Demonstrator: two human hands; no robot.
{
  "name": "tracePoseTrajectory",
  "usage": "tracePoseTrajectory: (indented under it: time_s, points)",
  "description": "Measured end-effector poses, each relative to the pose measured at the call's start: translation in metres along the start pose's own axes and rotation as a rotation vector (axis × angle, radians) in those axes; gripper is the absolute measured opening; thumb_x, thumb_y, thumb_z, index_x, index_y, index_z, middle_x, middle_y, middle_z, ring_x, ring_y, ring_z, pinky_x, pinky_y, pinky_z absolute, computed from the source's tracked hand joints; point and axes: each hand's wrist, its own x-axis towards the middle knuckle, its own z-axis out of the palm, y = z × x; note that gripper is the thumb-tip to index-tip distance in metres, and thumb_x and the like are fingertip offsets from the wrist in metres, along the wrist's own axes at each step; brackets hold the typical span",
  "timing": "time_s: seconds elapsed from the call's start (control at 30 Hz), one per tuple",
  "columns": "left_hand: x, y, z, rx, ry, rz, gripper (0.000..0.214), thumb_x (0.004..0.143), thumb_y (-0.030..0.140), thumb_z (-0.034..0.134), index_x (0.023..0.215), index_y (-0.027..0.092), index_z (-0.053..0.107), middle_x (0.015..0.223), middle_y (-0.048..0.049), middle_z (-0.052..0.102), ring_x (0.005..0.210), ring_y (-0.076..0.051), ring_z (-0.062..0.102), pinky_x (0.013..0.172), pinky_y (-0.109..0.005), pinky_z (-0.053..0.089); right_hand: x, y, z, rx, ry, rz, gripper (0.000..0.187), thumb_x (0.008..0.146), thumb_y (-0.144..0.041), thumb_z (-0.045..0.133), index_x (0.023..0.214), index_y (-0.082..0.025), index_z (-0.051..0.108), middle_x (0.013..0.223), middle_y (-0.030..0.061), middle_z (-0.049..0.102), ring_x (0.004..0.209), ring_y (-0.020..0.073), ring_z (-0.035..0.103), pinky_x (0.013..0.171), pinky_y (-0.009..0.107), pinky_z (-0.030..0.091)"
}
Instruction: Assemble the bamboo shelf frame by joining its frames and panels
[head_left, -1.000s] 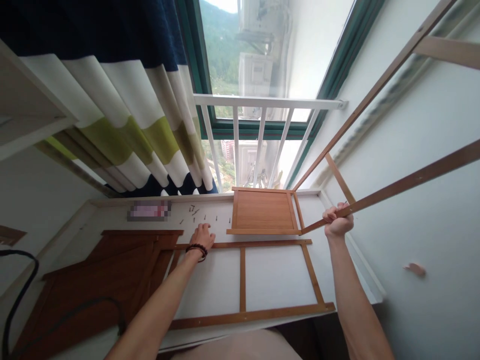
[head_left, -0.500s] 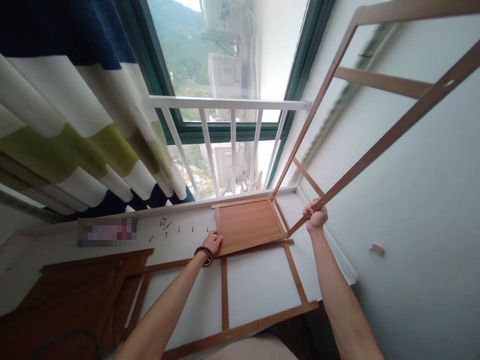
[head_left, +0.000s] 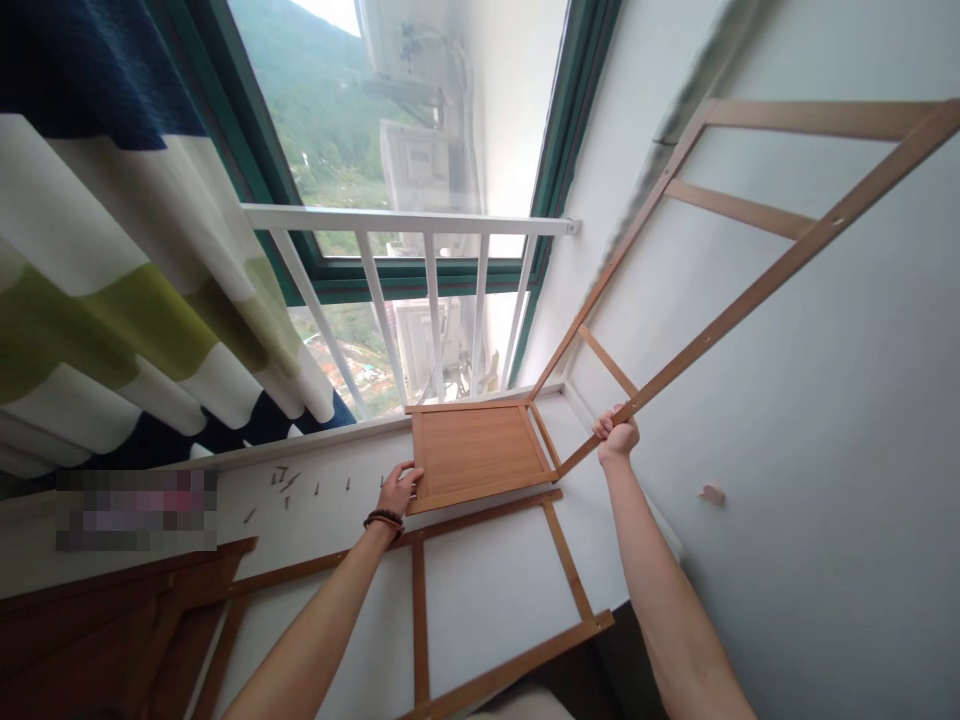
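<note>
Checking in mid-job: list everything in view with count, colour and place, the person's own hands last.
Wooden panel: 1, brown, centre
Raised frame: 1, brown, slanting up right from the panel
Flat frame: 1, brown, on the ledge
Dark boards: count unclear, red-brown, lower left
Screws: several, dark, left of the panel
Blurred item: 1, pink and grey, left
Ledge: 1, white, under the parts
Curtain: 1, navy, white and green, upper left
Railing: 1, white, before the window
Window frame: 1, green, top
Wall: 1, white, right
Wall piece: 1, pinkish, on the wall
Left hand: 1, dark bracelet, gripping the panel's left edge
Right hand: 1, gripping the raised frame
</note>
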Motion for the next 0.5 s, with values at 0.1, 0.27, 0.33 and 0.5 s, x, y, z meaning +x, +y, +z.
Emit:
tracePoseTrajectory:
  time_s: [0.1,0.27,0.33,0.5]
  points:
    - [0.003,0.014,-0.001,-0.142,-0.056,-0.022,0.031,0.058,0.034,0.06,0.084,0.018,0.051,0.065,0.0016,0.06,0.052,-0.013,0.058,0.046,-0.021,0.039,0.003,0.0,-0.005,0.005,0.035,0.004,0.009,0.073,-0.025,0.034,0.066,-0.021,0.032,0.036,-0.0113,0.025,0.029,0.0046,0.018,0.032,0.017,0.016]
    - [0.005,0.03,-0.012,-0.206,-0.163,-0.039,0.027,0.053,0.03,0.064,0.071,0.018,0.048,0.059,0.0044,0.055,0.05,-0.011,0.055,0.045,-0.019,0.037,0.002,0.002,-0.009,-0.008,0.077,0.005,0.01,0.074,-0.024,0.034,0.065,-0.021,0.032,0.037,-0.0108,0.027,0.029,0.0048,0.021,0.032,0.017,0.02]
    - [0.003,0.029,-0.017,-0.199,-0.22,-0.062,0.026,0.054,0.031,0.065,0.068,0.018,0.048,0.058,0.0043,0.055,0.051,-0.011,0.055,0.046,-0.02,0.038,0.001,0.003,-0.009,-0.022,0.097,0.005,0.01,0.074,-0.022,0.033,0.063,-0.021,0.032,0.037,-0.0099,0.03,0.029,0.0055,0.027,0.033,0.018,0.025]
    - [-0.002,0.02,-0.02,-0.209,-0.273,-0.082,0.026,0.059,0.038,0.062,0.069,0.016,0.053,0.063,0.0003,0.061,0.057,-0.014,0.058,0.05,-0.023,0.041,0.001,0.005,-0.01,-0.075,0.205,-0.025,0.013,0.076,-0.022,0.032,0.064,-0.02,0.036,0.043,-0.0044,0.048,0.038,0.009,0.048,0.043,0.022,0.042]
